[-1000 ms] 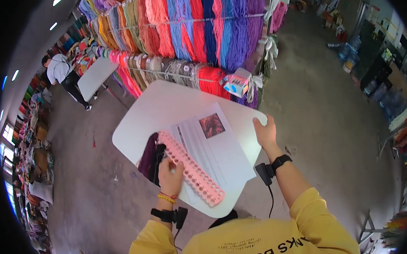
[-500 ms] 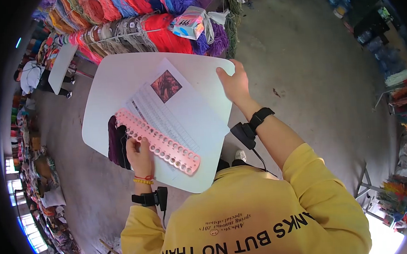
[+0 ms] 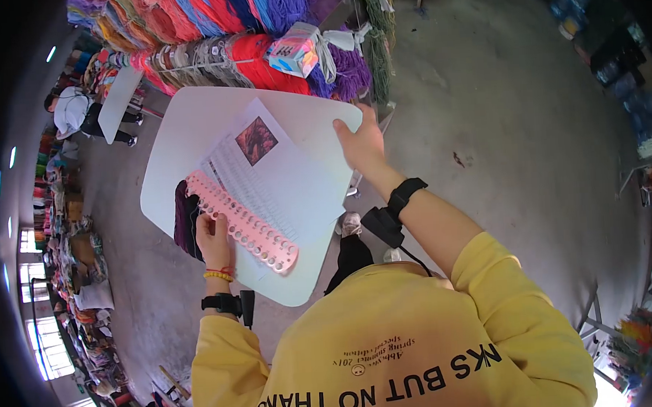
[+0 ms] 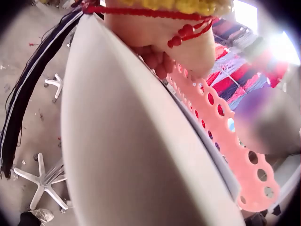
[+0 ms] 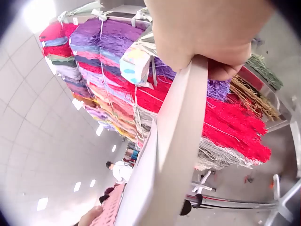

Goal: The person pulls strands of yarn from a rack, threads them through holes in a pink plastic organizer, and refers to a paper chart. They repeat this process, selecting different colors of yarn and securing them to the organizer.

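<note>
My right hand [image 3: 362, 139] grips the right edge of a white tabletop [image 3: 175, 130], fingers curled beneath it in the right wrist view. At the left side, my left hand [image 3: 214, 240] holds the edge of a long pink thread holder [image 3: 246, 224] with rows of round holes, its thumb at the holder's edge. Dark purple and black thread [image 3: 185, 218] gathers beside the left fingers. In the left wrist view, black thread [image 4: 29, 77] with a pale strand hangs past the table edge. A printed sheet [image 3: 279, 151] with a dark red picture lies partly under the holder.
Racks of colourful yarn [image 3: 208, 62] stand beyond the table, with a patterned box [image 3: 294, 52] on them. A person [image 3: 74, 112] bends at another white table [image 3: 118, 104], far left. Wheeled star bases [image 4: 41, 181] stand on the concrete floor. Goods pile along the left wall.
The head view has tilted down and turned, so table and hands sit higher and further left. A foot now shows further forward by the table. Both hands keep their places.
</note>
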Motion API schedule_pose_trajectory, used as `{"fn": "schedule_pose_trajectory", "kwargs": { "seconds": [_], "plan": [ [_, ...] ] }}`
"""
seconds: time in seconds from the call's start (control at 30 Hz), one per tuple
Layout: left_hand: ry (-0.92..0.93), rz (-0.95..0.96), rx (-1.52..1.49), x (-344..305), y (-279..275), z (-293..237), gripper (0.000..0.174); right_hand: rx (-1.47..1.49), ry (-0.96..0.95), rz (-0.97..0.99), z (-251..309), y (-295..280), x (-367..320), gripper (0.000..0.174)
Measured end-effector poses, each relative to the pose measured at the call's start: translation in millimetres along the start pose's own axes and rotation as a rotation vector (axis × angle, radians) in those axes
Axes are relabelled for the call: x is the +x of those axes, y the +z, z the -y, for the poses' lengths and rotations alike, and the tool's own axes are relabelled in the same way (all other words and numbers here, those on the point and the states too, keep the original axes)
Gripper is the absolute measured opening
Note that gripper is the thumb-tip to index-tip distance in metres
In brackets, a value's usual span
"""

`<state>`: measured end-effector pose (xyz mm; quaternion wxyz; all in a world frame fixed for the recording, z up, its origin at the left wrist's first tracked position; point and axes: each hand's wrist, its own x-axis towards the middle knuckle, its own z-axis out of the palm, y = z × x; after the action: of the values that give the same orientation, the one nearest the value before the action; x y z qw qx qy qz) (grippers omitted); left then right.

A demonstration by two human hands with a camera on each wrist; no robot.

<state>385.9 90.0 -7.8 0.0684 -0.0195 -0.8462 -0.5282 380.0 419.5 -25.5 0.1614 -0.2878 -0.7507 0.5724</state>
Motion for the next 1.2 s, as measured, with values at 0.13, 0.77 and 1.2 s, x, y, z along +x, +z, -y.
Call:
{"fn": "schedule_pose_trajectory", "kwargs": {
  "seconds": [0.13,0.77,1.2],
  "plan": [
    [0.046,0.046,0.094,5,-7,-1,0.017,-0.059,0.023,0.034,5,-6,-2,0.064],
    [-0.144,0.227,-0.259,60,-64,35,0.015,-0.228,-0.314,0.218,-29,34,26,0.074],
    [-0.211,0.182,-0.255,49,-78,37,0.016,-0.875,-1.02,0.653,79,47,-68,0.062]
  ]
}}
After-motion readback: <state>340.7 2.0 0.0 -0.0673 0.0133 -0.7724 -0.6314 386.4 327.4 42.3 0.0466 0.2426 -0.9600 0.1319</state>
